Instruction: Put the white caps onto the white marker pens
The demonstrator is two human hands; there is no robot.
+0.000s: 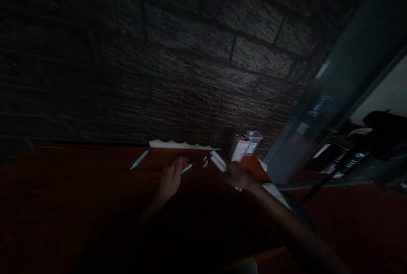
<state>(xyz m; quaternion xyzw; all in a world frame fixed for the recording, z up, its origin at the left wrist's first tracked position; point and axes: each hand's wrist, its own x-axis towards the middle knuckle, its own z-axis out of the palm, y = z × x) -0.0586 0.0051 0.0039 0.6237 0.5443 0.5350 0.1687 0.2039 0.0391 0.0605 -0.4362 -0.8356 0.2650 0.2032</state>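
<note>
My left hand (pixel 171 178) is closed, its fingers round a slim white marker (pixel 187 168) whose dark tip points up and to the right. On the right, my right hand (pixel 238 174) is smeared by motion and grips a thicker white marker (pixel 218 160) that slants up to the left. Between the two hands, small marker caps (pixel 205 162) lie on the brown table (pixel 104 193). Another white marker (pixel 139 159) rests apart on the left. Dim light hides the finer detail of the fingers.
Two clear plastic boxes stand at the back right: one with colourful markers (pixel 240 149), the other box (pixel 253 143) behind it. A wavy-edged white strip (pixel 178 144) runs along the stone wall (pixel 203 74). White paper (pixel 276 194) lies at the right edge.
</note>
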